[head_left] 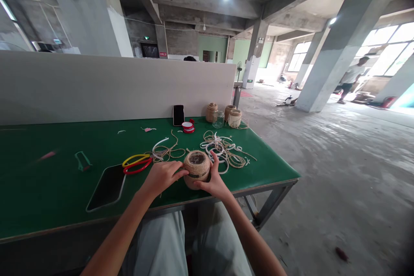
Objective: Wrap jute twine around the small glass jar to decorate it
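Observation:
A glass jar wrapped in jute twine (198,163) stands upright near the front edge of the green table, its round mouth facing up. A dark gap shows in the wrapping around its middle. My right hand (215,181) grips the jar from the right, thumb at the front and fingers along the side. At the jar's left side, my left hand (167,176) has thumb and forefinger pinched together, touching the wrapping; what lies between the fingertips is too small to make out. Yellow-and-red-handled scissors (137,164) lie left of the jar, beside loose twine (168,152).
Twine and white cord (223,148) lie tangled behind the jar. Farther back stand a clear glass jar (218,119), several twine-wrapped jars (234,118), red tape rolls (188,127) and a phone (178,115). A dark tablet-like slab (106,187) lies left. A white partition (113,88) closes the back.

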`<state>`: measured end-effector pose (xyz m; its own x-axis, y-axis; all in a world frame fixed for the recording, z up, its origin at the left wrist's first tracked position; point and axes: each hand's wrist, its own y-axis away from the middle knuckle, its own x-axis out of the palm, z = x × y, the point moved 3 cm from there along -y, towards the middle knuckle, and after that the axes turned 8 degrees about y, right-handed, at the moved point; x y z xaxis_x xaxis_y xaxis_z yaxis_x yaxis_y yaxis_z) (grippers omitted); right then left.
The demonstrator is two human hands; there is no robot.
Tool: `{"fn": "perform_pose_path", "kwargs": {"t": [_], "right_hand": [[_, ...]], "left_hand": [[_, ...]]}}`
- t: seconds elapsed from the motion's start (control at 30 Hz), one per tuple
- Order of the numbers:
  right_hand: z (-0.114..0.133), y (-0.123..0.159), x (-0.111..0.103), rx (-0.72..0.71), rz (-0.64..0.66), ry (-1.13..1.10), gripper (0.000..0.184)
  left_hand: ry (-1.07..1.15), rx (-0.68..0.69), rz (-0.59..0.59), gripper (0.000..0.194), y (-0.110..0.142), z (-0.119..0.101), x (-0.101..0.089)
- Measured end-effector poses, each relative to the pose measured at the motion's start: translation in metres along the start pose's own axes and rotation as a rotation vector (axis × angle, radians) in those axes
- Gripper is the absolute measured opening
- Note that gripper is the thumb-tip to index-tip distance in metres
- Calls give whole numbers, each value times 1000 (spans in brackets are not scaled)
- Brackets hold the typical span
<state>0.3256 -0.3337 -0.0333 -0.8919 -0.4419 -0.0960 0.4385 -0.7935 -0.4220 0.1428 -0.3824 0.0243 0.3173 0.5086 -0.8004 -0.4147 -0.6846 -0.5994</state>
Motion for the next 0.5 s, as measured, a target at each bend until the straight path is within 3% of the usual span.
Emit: {"fn": "perform_pose_path", "kwargs": {"t": [0.2, 0.37, 0.5], "right_hand": [[0, -1, -4, 7, 73, -38, 106], [-6, 9, -2, -45, -145, 144, 111], [-6, 13, 7, 0, -205, 331, 115]], "left_hand": [[-1, 0, -5, 33, 0, -1, 0], [-5, 6, -15, 33, -1, -2, 0], [0, 11, -27, 31, 0, -1, 0]]}}
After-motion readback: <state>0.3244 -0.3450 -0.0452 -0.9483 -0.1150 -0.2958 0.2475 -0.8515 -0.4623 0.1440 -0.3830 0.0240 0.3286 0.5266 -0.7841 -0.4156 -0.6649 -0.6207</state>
